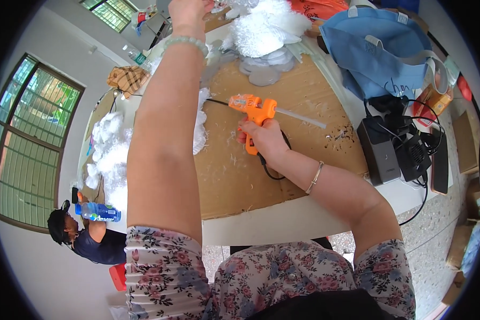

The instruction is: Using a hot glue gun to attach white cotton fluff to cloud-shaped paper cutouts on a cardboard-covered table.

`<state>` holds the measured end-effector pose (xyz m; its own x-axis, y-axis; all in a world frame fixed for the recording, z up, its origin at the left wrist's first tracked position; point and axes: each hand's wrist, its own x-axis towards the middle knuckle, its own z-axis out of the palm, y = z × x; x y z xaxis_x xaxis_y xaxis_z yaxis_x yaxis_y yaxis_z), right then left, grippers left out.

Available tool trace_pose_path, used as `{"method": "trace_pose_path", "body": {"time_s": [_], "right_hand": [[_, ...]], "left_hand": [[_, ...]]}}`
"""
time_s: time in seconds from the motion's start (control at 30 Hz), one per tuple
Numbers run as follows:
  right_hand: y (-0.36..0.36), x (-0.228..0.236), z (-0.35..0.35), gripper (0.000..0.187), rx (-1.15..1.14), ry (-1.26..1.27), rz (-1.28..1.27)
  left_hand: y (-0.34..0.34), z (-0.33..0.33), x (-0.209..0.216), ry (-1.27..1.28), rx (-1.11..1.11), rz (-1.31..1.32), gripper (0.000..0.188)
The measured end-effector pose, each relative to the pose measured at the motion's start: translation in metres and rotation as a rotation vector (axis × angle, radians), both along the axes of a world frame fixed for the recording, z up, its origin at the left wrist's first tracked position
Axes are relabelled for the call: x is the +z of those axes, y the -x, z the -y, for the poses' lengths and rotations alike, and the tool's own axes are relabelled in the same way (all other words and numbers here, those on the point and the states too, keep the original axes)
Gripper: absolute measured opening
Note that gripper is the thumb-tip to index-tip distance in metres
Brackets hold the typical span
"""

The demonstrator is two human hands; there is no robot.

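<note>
My right hand (269, 141) is wrapped round the handle of an orange hot glue gun (258, 111) over the cardboard. A translucent glue stick (301, 117) pokes out of the gun's back end, and its nozzle points left. My left arm stretches far forward across the table. My left hand (189, 13) is at the top edge, close to white fluffy material (261, 29); its fingers are partly cut off, so I cannot tell what they hold. Below that fluffy pile lie several thin, translucent rounded pieces (264, 74).
A cardboard sheet (293, 176) with glue strands covers the table. White fluff (112, 144) and a blue-labelled bottle (98, 212) lie at the left, near another person (93, 240). At the right are a blue bag (378, 48), a dark power box (378, 152) and tangled cables.
</note>
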<state>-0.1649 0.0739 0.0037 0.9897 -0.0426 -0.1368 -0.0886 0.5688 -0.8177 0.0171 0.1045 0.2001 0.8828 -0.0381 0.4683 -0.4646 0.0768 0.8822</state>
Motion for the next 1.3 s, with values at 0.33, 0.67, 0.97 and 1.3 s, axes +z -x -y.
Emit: {"method": "trace_pose_path", "body": {"time_s": [0.33,0.67,0.97,1.3], "right_hand": [[-0.004,0.006,0.000,0.009,0.033,0.041,-0.025],[0.000,0.005,-0.002,0.012,0.052,0.098,0.012],[-0.002,0.004,-0.004,0.016,0.045,0.125,0.016],[0.001,0.006,-0.006,0.021,0.031,0.160,0.016]], "left_hand": [[-0.051,0.003,-0.080,-0.437,0.080,-0.330,0.027],[-0.014,-0.061,-0.050,-0.368,0.056,-0.137,0.021],[0.033,-0.207,-0.046,-0.472,0.289,-0.043,0.019],[0.062,-0.277,-0.094,-0.373,0.416,-0.188,0.021]]}}
